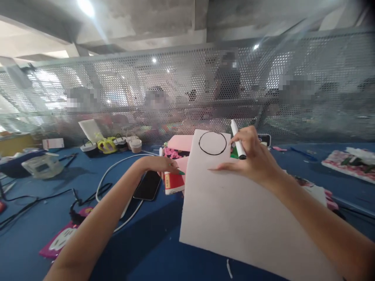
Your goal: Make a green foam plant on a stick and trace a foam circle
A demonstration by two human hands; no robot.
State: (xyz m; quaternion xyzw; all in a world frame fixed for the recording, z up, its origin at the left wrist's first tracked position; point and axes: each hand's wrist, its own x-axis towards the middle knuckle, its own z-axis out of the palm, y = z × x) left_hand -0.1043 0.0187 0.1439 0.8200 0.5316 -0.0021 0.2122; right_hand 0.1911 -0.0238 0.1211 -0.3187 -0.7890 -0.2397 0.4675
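A white sheet of paper [222, 203] stands tilted before me, with a black circle drawn near its top edge. My right hand [252, 156] is closed around a white marker [238, 140] whose black end points down. That hand's thumb lies stretched across the front of the sheet, below the circle. To the left of the paper, my left hand [167, 166] curls over a red item with a gold panel and white edge [174, 182]. Its thumb, with a green nail, rests on this item; the other fingers are mostly hidden. Pink pieces [178, 143] show behind the sheet's left edge.
A black phone [148, 185] and a white cable [101, 183] lie left on the blue table [137, 242]. Further left are a purple packet [60, 240] and a clear container [43, 166]. Small cups [134, 144] stand at the back, before a perforated metal screen [181, 89]. People are behind it.
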